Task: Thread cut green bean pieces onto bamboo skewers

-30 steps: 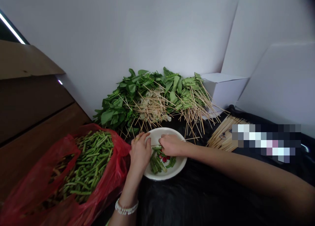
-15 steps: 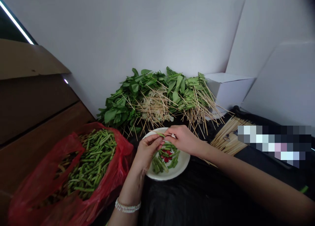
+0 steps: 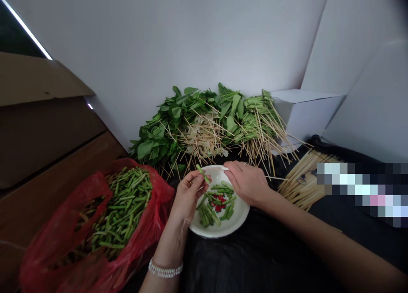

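Over the near-left rim of a white bowl (image 3: 236,226), my left hand (image 3: 188,196) pinches a short cut green stem (image 3: 202,173) between thumb and fingers. My right hand (image 3: 248,183), above the bowl's right side, is closed on a thin wooden skewer (image 3: 276,178). One end of the skewer sticks out to the right past the hand, and the other points left toward the stem. Whether its tip touches or pierces the stem I cannot tell. Inside the bowl, several cut green stems (image 3: 208,216) lie around a red flower print.
A red plastic bag (image 3: 162,195) full of cut stems stands at left. Behind the bowl, leafy greens (image 3: 151,135) and skewered green stems (image 3: 255,114) are piled against the wall. Loose skewers (image 3: 295,186) and scissors (image 3: 301,179) lie at right, near a white box (image 3: 306,118).
My hands have moved apart, the right one going rightward with the skewer. The stem in my left hand is now tilted more upright. The whole view has shifted slightly.
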